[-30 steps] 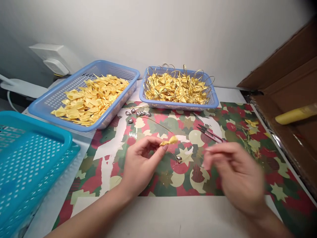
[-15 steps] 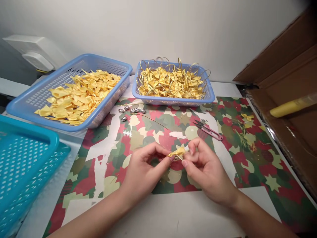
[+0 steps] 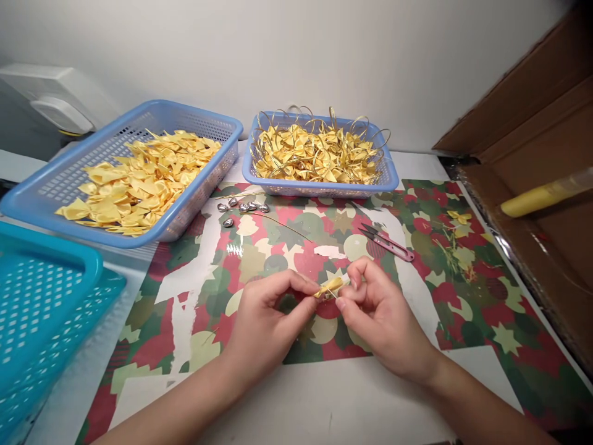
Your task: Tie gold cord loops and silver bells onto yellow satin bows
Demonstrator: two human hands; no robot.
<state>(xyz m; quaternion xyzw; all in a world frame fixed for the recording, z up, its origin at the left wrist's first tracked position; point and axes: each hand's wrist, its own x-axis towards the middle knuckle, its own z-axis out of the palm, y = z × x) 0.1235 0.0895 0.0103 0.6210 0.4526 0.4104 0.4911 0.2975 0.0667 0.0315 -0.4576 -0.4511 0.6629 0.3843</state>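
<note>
My left hand [image 3: 269, 321] and my right hand [image 3: 382, 315] meet over the patterned paper, both pinching one small yellow ribbon bow [image 3: 330, 287] between thumb and fingers. A thin gold wire runs at the bow, too fine to follow. Behind the hands lie small silver beads [image 3: 243, 209] and a pair of pink thread snips [image 3: 386, 243]. A blue basket [image 3: 69, 185] at the left holds several flat yellow ribbon bows [image 3: 143, 179]. A second blue basket [image 3: 391, 179] holds bows with gold wire loops [image 3: 319, 151].
A turquoise basket [image 3: 41, 296] stands at the near left. An open cardboard box [image 3: 532, 142] with a yellow stick [image 3: 537, 198] in it fills the right side. The red and green paper mat [image 3: 463, 296] covers the table. A white device [image 3: 50, 102] sits at the back left.
My right hand came in from the right and took hold of the bow that my left hand held alone. The view shifted slightly; both hands stay joined.
</note>
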